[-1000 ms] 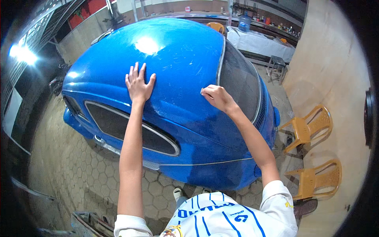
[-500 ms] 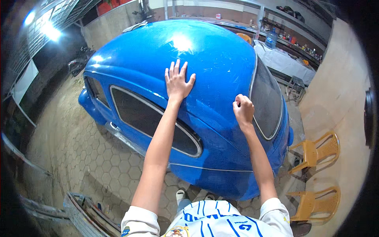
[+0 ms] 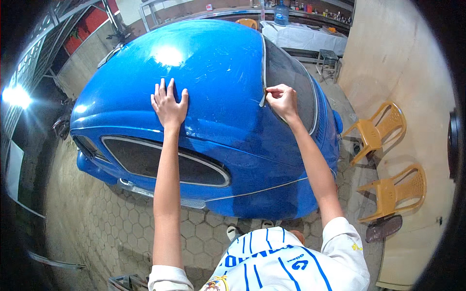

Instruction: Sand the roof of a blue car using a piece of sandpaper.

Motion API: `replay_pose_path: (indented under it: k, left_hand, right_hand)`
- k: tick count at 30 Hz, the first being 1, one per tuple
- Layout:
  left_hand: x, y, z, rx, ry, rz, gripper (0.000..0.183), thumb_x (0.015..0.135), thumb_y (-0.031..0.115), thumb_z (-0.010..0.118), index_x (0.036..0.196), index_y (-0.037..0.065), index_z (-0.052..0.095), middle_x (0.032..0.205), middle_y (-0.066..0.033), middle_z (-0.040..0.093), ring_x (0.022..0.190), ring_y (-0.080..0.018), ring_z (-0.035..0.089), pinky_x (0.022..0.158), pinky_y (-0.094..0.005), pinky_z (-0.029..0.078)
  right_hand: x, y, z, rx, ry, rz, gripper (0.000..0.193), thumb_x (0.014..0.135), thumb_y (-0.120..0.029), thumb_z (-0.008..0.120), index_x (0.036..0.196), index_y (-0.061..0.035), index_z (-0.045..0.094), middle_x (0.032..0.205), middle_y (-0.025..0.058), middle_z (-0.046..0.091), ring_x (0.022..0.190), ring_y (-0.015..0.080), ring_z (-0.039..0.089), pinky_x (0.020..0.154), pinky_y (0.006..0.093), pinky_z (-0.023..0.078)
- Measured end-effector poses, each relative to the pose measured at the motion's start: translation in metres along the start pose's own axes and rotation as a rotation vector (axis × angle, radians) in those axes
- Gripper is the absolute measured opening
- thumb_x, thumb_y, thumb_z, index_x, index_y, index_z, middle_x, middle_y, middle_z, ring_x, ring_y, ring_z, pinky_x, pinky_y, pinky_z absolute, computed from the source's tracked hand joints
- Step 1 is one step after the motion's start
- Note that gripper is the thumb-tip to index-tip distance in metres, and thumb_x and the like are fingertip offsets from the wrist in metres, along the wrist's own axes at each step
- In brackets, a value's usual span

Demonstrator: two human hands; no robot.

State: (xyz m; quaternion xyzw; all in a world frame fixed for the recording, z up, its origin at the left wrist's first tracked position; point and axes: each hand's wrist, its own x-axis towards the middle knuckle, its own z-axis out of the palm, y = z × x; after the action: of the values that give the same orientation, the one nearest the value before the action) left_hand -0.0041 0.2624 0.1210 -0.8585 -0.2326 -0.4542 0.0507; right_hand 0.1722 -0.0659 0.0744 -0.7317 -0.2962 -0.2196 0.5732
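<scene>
A rounded blue car (image 3: 218, 63) stands in front of me. My left hand (image 3: 170, 103) lies flat on its roof above the side window (image 3: 160, 157), fingers spread, holding nothing. At the upper corner of the rear window (image 3: 291, 72), my right hand (image 3: 282, 101) is closed in a pinch. Its fingertips are on the pale window trim (image 3: 263, 58). A short silvery end of what looks like this trim sticks out below the fingertips, toward the roof side. The window's edge under the right hand is hidden.
Two yellow-brown plastic chairs (image 3: 378, 131) stand by the pale wall at right. Behind the car is a cloth-covered table (image 3: 303, 36) with a blue water jug (image 3: 281, 13) and a stool (image 3: 327, 60) beside it. Hexagonal paving (image 3: 131, 218) surrounds the car.
My right hand has gone from a loose curl over the bodywork to a pinch at the rear window's trim. The left hand stays flat on the roof. The view has turned right.
</scene>
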Motion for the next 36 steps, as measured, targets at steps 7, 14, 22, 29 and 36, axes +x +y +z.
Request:
replay_pose_path:
  k: [7, 14, 22, 29, 36]
  left_hand:
    - [0.000, 0.004, -0.002, 0.002, -0.012, -0.007, 0.066, 0.095, 0.055, 0.059, 0.150, 0.018, 0.057, 0.163, -0.0134, 0.044, 0.155, -0.0320, 0.033, 0.128, -0.0524, 0.019]
    - [-0.004, 0.011, 0.000, 0.039, -0.019, -0.010, 0.065, 0.099, 0.054, 0.055, 0.153, 0.017, 0.054, 0.164, -0.0139, 0.043, 0.155, -0.0327, 0.032, 0.128, -0.0527, 0.018]
    - [-0.004, 0.016, 0.000, 0.060, -0.016, -0.044, 0.061, 0.101, 0.050, 0.055, 0.154, 0.019, 0.053, 0.165, -0.0132, 0.041, 0.156, -0.0334, 0.030, 0.128, -0.0536, 0.019]
    - [-0.002, 0.066, -0.011, -0.340, -0.045, 0.235, 0.034, 0.093, 0.021, 0.072, 0.125, 0.012, 0.073, 0.138, -0.0132, 0.066, 0.131, -0.0333, 0.058, 0.114, -0.0481, 0.040]
    - [-0.006, 0.138, -0.002, -0.858, -0.409, 0.314, 0.045, 0.086, 0.014, 0.082, 0.129, 0.006, 0.070, 0.109, -0.0155, 0.078, 0.100, -0.0255, 0.075, 0.090, -0.0378, 0.057]
  right_hand:
    - [0.007, 0.003, 0.015, 0.118, -0.033, 0.125, 0.018, 0.078, -0.016, 0.086, 0.091, -0.0051, 0.080, 0.085, 0.0088, 0.080, 0.075, 0.0165, 0.077, 0.073, 0.0313, 0.061]
    - [0.018, 0.003, 0.029, 0.063, -0.039, 0.104, 0.014, 0.082, -0.012, 0.080, 0.091, -0.0031, 0.073, 0.079, 0.0102, 0.076, 0.076, 0.0197, 0.076, 0.072, 0.0332, 0.061]
    - [0.023, 0.012, 0.035, 0.109, -0.143, 0.030, 0.016, 0.082, -0.006, 0.069, 0.091, -0.0056, 0.083, 0.085, 0.0118, 0.077, 0.080, 0.0221, 0.077, 0.078, 0.0328, 0.062]
    - [0.024, 0.006, 0.029, 0.205, -0.258, 0.021, 0.018, 0.079, -0.008, 0.072, 0.095, -0.0043, 0.080, 0.092, 0.0122, 0.080, 0.088, 0.0218, 0.078, 0.086, 0.0338, 0.062]
    - [0.017, -0.010, 0.031, 0.248, -0.306, 0.024, 0.019, 0.080, -0.010, 0.076, 0.098, -0.0049, 0.082, 0.094, 0.0117, 0.080, 0.089, 0.0196, 0.078, 0.086, 0.0326, 0.062]
